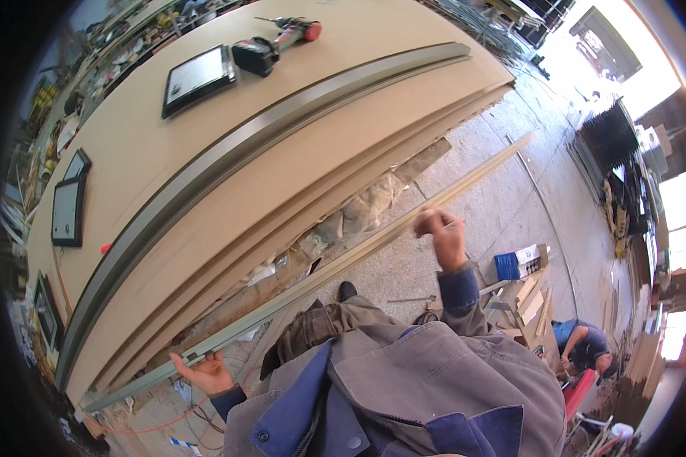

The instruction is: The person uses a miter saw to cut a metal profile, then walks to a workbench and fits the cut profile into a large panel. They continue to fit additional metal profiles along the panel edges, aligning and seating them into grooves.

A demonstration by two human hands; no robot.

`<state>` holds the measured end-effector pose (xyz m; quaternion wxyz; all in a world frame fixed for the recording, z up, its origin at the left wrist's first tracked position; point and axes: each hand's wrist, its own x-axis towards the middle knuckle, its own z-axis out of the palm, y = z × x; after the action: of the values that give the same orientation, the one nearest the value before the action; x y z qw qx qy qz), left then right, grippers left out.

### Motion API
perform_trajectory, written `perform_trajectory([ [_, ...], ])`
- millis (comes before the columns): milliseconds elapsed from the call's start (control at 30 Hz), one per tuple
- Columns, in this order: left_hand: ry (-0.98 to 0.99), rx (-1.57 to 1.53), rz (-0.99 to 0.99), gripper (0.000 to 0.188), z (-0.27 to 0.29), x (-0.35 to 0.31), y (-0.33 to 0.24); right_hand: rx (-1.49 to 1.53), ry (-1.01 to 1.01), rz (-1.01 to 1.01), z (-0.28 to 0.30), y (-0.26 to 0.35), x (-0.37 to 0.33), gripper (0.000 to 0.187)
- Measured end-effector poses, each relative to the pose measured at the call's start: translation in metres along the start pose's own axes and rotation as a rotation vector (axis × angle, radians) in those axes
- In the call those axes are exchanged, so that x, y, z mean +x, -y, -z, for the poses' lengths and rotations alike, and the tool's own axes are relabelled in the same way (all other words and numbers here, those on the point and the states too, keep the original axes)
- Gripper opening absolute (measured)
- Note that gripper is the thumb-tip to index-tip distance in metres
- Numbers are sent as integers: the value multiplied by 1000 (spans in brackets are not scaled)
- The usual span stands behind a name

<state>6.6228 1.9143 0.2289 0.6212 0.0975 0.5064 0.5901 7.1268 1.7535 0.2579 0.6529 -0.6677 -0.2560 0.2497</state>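
Observation:
A long, thin pale profile strip (324, 274) runs diagonally in front of me, from the lower left to the upper right. Near its lower-left end my left hand (206, 373), palm up, grips it between thumb and fingers beside a small dark slot. My right hand (443, 232) is closed beside the strip's farther half, slightly blurred; whether it touches the strip or holds anything small is hidden. On the stacked brown boards (343, 137) lies a second long profile, grey metal (229, 148), along their near side.
On the boards rest a cordless drill (278, 46), a black-framed panel (198, 80) and several smaller frames. A blue-and-white box (520, 262) sits on the right near wood offcuts (532, 301). Another person (583, 346) bends at lower right. An orange cord (156, 428) crosses the floor.

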Motion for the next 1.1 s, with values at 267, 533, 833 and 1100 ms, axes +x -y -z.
perform_trajectory([
  [267,35,-46,45,68,-15,22,27,649,-380,-312,47,-77,84,47],
  [533,34,-11,27,67,-19,6,44,473,-581,-438,73,-146,122,52],
  [833,281,-130,75,58,-37,32,82,598,-391,-296,69,-112,195,58],
  [1100,387,-172,97,62,-46,42,102,552,-362,-279,76,-88,248,52],
])
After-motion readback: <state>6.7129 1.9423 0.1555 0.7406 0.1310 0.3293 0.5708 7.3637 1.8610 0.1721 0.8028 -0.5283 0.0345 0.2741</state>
